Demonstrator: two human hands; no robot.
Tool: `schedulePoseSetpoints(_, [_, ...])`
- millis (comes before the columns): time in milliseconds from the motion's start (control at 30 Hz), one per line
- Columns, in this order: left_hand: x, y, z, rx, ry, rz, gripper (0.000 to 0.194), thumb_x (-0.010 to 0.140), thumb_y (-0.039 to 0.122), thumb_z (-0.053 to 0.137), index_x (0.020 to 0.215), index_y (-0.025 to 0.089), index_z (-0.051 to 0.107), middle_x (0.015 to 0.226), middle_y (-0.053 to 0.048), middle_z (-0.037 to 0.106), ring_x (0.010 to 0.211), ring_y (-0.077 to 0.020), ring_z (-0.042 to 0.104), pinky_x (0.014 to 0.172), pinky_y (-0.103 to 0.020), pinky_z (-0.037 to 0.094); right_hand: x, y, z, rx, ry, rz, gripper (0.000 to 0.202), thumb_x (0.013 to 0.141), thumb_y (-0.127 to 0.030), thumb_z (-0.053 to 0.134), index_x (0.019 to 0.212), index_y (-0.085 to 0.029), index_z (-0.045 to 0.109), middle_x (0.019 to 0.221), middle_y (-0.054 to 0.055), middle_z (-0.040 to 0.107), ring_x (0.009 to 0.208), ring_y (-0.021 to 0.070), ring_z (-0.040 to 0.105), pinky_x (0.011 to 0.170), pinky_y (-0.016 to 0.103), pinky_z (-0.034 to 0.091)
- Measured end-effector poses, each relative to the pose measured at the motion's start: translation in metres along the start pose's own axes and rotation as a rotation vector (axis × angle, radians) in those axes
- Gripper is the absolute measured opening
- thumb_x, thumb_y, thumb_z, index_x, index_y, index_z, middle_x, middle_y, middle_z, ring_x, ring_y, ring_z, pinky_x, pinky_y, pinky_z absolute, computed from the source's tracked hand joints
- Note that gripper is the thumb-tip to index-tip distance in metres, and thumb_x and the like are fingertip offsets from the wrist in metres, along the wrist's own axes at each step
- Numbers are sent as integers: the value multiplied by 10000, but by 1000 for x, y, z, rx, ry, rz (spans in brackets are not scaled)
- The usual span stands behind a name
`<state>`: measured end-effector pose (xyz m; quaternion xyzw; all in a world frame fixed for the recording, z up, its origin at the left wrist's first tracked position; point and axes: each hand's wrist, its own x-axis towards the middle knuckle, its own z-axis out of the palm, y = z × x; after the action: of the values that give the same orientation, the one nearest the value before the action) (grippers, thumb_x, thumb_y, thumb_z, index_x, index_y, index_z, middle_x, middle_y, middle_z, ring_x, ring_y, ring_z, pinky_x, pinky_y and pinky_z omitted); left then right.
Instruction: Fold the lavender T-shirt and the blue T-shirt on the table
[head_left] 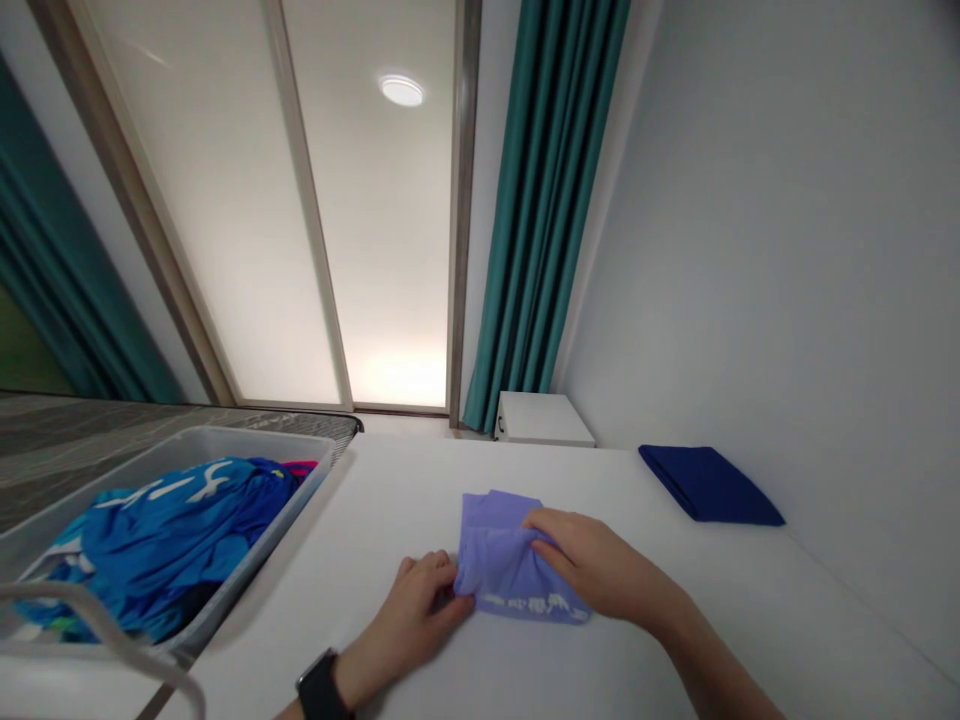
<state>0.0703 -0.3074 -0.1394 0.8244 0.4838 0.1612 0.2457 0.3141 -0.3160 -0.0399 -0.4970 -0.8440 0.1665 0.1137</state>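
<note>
A lavender piece of fabric with a white print [499, 560], partly folded, lies on the white table [300, 620] in front of me. My left hand [424, 605], with a dark watch on its wrist, pinches the fabric's left edge between thumb and fingers. From the right, my right hand [589, 560] grips the fabric near its upper right part, pulling up wrinkles around the fingertips. Some of the right fingers are hidden by the cloth and the hand itself. Farther right, a folded dark blue cloth [709, 485] rests close to the wall.
At left stands a pale plastic bin [262, 550] of crumpled blue clothes [172, 530]. A blurred light-coloured cord or bar [112, 630] crosses the lower left. Beyond the table are a small white cabinet [544, 418], a teal curtain [547, 220] and frosted sliding doors [375, 250].
</note>
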Motion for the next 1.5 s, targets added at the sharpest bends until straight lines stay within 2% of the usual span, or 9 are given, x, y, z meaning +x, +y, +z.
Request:
schedulePoseSetpoints(133, [6, -8, 5, -22, 20, -1, 339, 960, 376, 408, 733, 192, 580, 845, -7, 603, 852, -178, 529, 810, -327, 315, 54, 28, 14, -133, 41, 80, 227, 966, -254, 390, 1035, -202, 600, 1075, 81, 679, 1010, 220, 618, 829, 305, 415])
schedulePoseSetpoints(233, [9, -10, 8, -30, 23, -14, 392, 979, 383, 368, 710, 188, 577, 833, -6, 599, 859, -178, 539, 812, -337, 298, 89, 49, 33, -220, -61, 169, 244, 963, -293, 418, 1088, -220, 614, 1143, 94, 679, 1049, 237, 623, 806, 309, 418])
schedulePoseSetpoints(400, [13, -9, 10, -34, 37, -47, 391, 960, 395, 401, 677, 183, 566, 835, -10, 603, 863, -182, 538, 809, -338, 293, 114, 64, 61, -252, -110, 195, 254, 950, -318, 440, 1055, -215, 648, 1099, 113, 701, 986, 251, 656, 751, 315, 430])
schedulePoseSetpoints(833, [12, -10, 9, 22, 24, -77, 432, 923, 391, 434, 561, 167, 507, 725, 4, 598, 844, -173, 539, 806, -328, 272, 105, 82, 80, -271, 18, 180, 330, 1029, -315, 277, 1082, -217, 587, 1029, 91, 712, 956, 200, 655, 766, 265, 398])
schedulePoseSetpoints(1067, [10, -15, -19, -157, -85, -62, 540, 935, 493, 362, 526, 184, 528, 575, 6, 554, 666, -152, 528, 712, -272, 361, 97, 82, 88, -200, 38, 167, 321, 1022, -315, 307, 1091, -234, 609, 1025, 71, 723, 953, 191, 658, 768, 244, 393])
schedulePoseSetpoints(1167, [23, -23, -31, -171, 124, -100, 423, 936, 474, 351, 823, 181, 634, 731, -14, 629, 685, -168, 545, 661, -275, 392, 96, 83, 88, -171, 47, 165, 317, 1016, -317, 324, 1100, -237, 620, 1039, 69, 727, 966, 195, 661, 793, 248, 401])
schedulePoseSetpoints(1267, [48, -29, -33, -125, 232, -2, 375, 933, 409, 392, 1148, 174, 591, 1026, -72, 660, 867, -194, 584, 788, -303, 432, 96, 84, 87, -142, 57, 165, 314, 1009, -307, 341, 1107, -240, 632, 1055, 63, 728, 985, 194, 664, 821, 251, 411])
schedulePoseSetpoints(1333, [66, -31, -28, -68, 194, 61, 345, 933, 367, 414, 1142, 172, 608, 1069, -91, 657, 941, -208, 585, 856, -321, 428, 96, 84, 86, -123, 63, 164, 321, 1007, -289, 338, 1120, -245, 634, 1075, 52, 726, 1002, 185, 663, 841, 247, 417])
schedulePoseSetpoints(1500, [94, -33, -11, 45, 150, 63, 355, 949, 327, 381, 788, 178, 661, 841, -66, 645, 845, -205, 596, 786, -308, 421, 96, 87, 87, -40, 83, 143, 338, 994, -261, 337, 1136, -245, 643, 1108, 40, 721, 1038, 178, 653, 885, 251, 424])
